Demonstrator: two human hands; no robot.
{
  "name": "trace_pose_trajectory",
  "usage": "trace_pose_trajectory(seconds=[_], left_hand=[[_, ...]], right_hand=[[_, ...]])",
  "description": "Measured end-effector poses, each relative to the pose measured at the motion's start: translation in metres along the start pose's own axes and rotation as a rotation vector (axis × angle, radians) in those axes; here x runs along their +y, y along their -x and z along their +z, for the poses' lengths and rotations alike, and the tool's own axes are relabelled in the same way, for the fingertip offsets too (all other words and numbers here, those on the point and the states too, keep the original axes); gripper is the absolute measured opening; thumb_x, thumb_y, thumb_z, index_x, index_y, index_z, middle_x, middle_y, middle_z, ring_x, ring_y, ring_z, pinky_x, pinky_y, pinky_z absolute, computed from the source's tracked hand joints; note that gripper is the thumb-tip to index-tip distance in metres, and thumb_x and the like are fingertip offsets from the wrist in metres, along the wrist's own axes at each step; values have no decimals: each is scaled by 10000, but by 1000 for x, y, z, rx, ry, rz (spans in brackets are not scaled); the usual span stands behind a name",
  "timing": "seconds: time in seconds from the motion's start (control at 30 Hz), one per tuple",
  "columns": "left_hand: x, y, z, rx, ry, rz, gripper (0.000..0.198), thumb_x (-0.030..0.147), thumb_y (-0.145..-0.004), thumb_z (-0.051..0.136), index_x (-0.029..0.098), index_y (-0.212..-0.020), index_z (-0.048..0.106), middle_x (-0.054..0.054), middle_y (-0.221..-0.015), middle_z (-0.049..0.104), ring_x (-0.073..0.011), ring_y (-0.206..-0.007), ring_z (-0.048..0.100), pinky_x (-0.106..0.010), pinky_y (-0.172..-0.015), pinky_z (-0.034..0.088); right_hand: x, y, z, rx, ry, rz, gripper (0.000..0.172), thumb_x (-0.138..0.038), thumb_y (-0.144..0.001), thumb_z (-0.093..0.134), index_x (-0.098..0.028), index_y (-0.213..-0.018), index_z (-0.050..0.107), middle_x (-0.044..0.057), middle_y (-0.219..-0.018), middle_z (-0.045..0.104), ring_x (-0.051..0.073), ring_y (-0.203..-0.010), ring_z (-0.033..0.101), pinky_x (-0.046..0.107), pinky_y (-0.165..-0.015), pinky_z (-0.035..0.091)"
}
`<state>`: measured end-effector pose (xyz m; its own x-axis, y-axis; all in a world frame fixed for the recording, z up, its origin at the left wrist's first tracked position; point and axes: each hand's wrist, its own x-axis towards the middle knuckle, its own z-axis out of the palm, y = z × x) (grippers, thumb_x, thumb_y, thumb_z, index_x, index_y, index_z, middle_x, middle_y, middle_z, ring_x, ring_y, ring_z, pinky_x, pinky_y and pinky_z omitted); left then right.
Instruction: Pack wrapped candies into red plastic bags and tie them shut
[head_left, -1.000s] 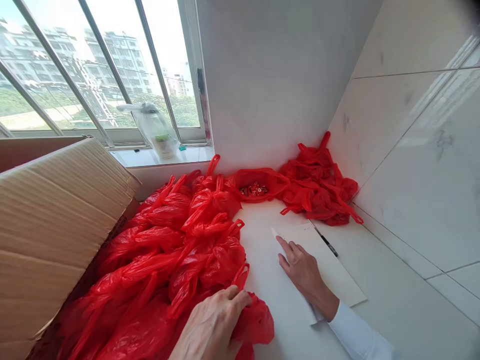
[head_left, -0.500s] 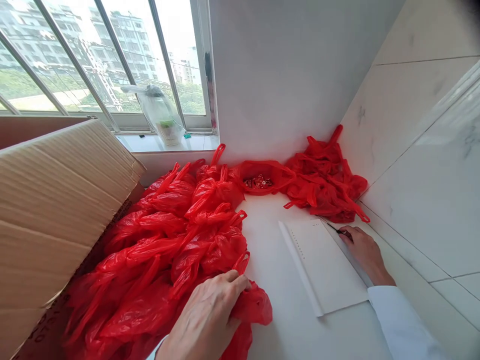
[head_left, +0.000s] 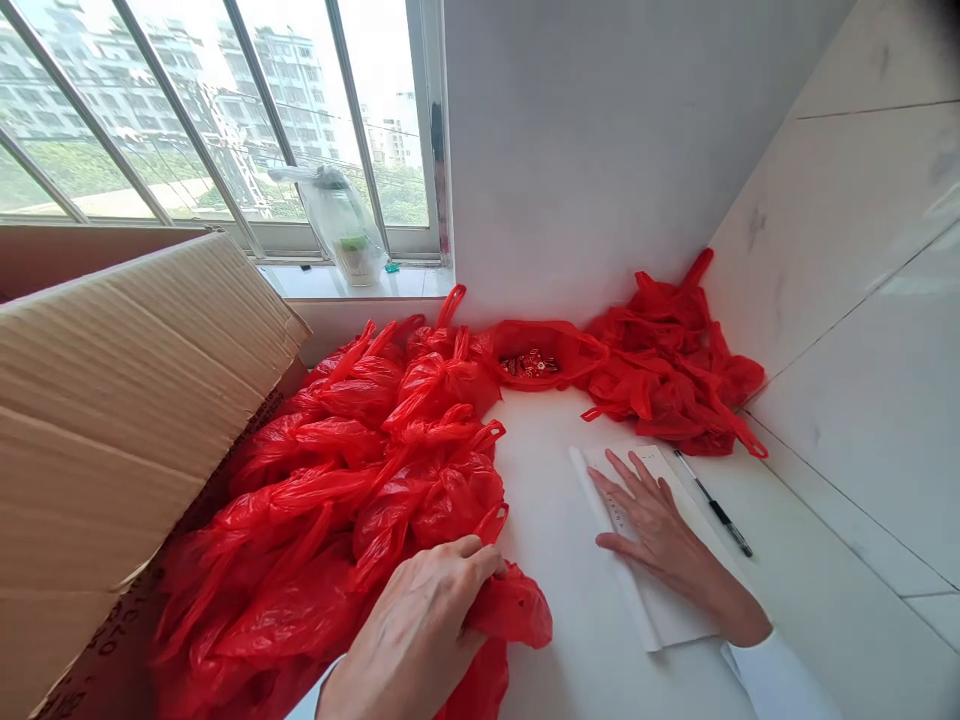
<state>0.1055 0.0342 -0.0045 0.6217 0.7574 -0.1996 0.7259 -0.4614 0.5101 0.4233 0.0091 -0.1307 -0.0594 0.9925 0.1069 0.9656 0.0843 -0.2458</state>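
Observation:
My left hand [head_left: 431, 615] is closed on a red plastic bag [head_left: 517, 605] at the near edge of a heap of knotted red bags [head_left: 360, 500]. Fingers spread, my right hand [head_left: 656, 530] lies over a white notebook [head_left: 679, 610] with a rolled left edge. Small handwritten marks show partly beside that hand. To the right of the notebook a black pen [head_left: 724, 520] lies on the white surface, apart from my fingers. Against the wall stands an open red bag [head_left: 551, 335] with small red-and-gold wrapped pieces [head_left: 532, 365] inside.
A large cardboard box [head_left: 142, 400] fills the left side. Loose red bags [head_left: 675, 370] are piled in the right corner by the tiled wall. On the sill of the barred window stands a jar-like container in a clear bag [head_left: 352, 240].
My right hand has let go of the pen and moved left onto the notebook, its fingers now spread. The left hand keeps its hold on the bag. The view has shifted slightly.

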Motion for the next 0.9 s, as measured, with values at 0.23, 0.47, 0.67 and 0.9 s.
trace_pose_trajectory(seconds=[0.23,0.47,0.67,0.9], left_hand=[[1,-3,-1,-16,52,-39,367,10,-683,428,241,-889,626,-2,-1028,644,-194,-959,590,-275,-813,400],[9,-18,-6,105,247,-21,397,1,-640,408,240,-878,619,27,-911,637,-164,-851,561,-258,-758,402],[17,-27,-4,258,310,-47,262,58,-728,496,236,-920,475,21,-956,600,-170,-868,543,-260,-719,407],[0,-11,-27,193,276,143,259,240,-830,691,232,-993,489,35,-1034,578,-143,-927,525,-246,-828,403]], right_hand=[[11,15,12,-51,3,137,630,-546,-926,445,-442,-1503,216,9,-1586,265,362,-1456,169,709,-1041,302],[-29,6,-45,56,-282,-32,451,-454,-967,426,-353,-1407,447,53,-1492,429,264,-1370,408,454,-1073,422],[-121,-25,-94,-202,-540,-364,382,-241,-880,612,-291,-1247,520,26,-1133,638,183,-992,610,271,-839,488],[-125,-32,-89,-409,-418,-316,242,10,-740,486,-223,-734,420,-70,-721,527,107,-613,433,225,-580,328]])
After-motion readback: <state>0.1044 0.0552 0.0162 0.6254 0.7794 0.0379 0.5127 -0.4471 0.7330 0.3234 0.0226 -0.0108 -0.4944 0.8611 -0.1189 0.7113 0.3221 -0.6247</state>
